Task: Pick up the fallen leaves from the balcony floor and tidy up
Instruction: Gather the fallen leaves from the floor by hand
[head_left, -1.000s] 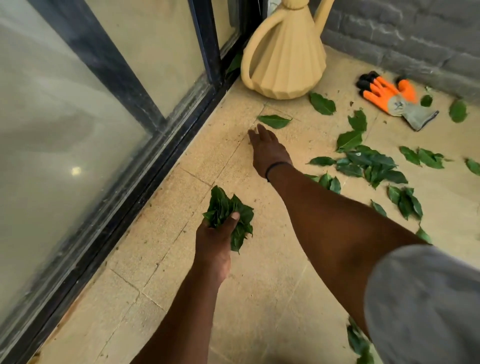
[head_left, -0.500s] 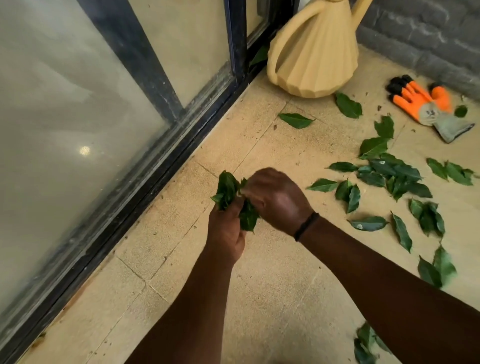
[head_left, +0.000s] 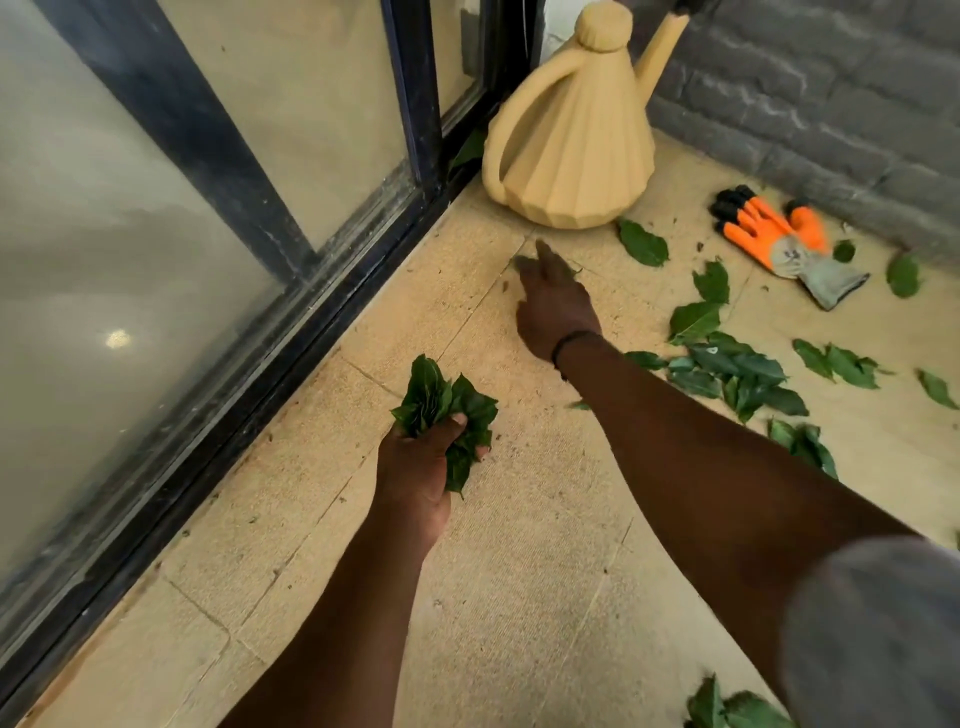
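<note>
Many leaves lie loose on the balcony floor (head_left: 519, 597), and the left hand (head_left: 415, 483) grips a bunch of leaves (head_left: 447, 410) in a closed fist, low over the tiles near the sliding door (head_left: 322, 270). The right hand (head_left: 558, 306) reaches forward with its fingers stretched out over a single leaf (head_left: 519, 261) that lies just in front of the watering can (head_left: 571, 140); motion blur hides whether the fingertips touch it yet.

The bunch looks overfull, so I judge that a loosened thumb while adding another leaf could let several slip back to the floor. The flat leaf on rough tile may also slide away from the fingertips rather than lift. A hasty reach could knock the can.

The target leaf is mostly covered by the hand, so its long axis cannot be told for sure. The bunch stands roughly upright in the fist, leaf tips pointing away from the person. Another scatter of leaves (head_left: 737, 369) lies to the right, near an orange glove (head_left: 769, 239).
</note>
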